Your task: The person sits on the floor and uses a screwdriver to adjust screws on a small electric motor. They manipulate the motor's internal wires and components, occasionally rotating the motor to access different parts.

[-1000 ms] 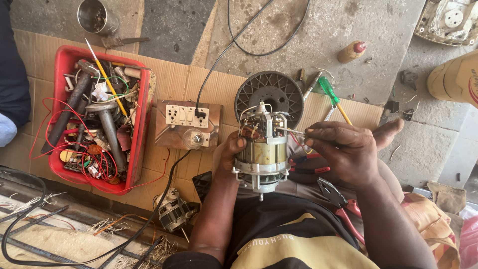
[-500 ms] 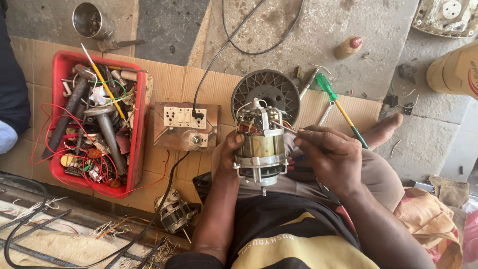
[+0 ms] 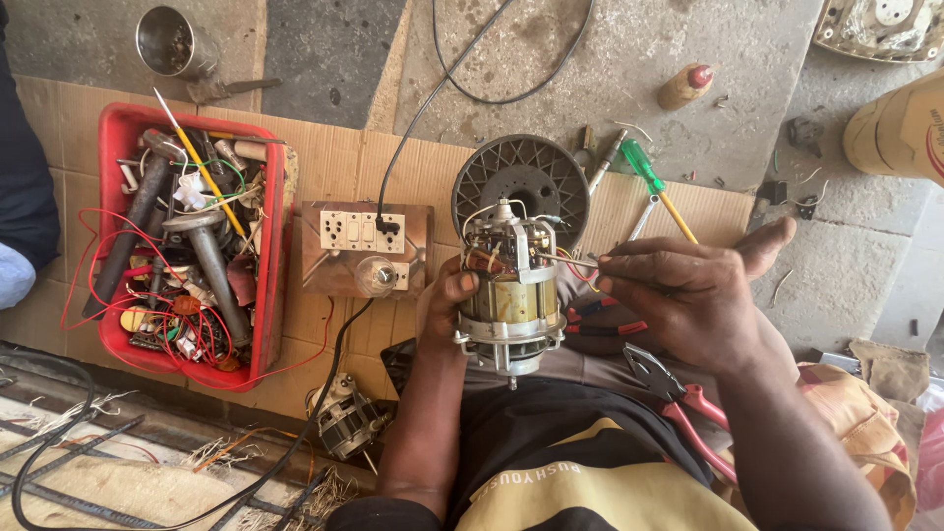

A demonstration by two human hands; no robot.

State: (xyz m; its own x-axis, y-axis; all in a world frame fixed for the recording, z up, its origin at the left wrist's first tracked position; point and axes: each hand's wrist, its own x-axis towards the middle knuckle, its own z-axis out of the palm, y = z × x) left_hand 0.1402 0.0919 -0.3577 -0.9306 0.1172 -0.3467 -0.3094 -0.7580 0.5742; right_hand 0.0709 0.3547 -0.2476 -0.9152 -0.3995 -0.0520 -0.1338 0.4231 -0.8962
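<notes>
An electric motor (image 3: 509,290) with copper windings and a metal core stands upright on my lap. My left hand (image 3: 444,307) grips its left side. My right hand (image 3: 678,295) pinches a thin metal probe (image 3: 568,261) whose tip touches the motor's upper wiring. Red-handled pliers (image 3: 678,388) lie on my thigh under the right wrist. A grey round fan cover (image 3: 521,182) lies on the cardboard just behind the motor.
A red tray (image 3: 270,295) of tools and wires sits at left. A wooden switchboard (image 3: 364,246) with a bulb and black cable lies beside it. A green-handled screwdriver (image 3: 657,182), a steel cup (image 3: 167,41), a second motor (image 3: 344,423) and a small bottle (image 3: 685,86) lie around.
My right hand has shifted slightly left and lower along the motor's top with the probe. The left hand keeps its hold on the motor.
</notes>
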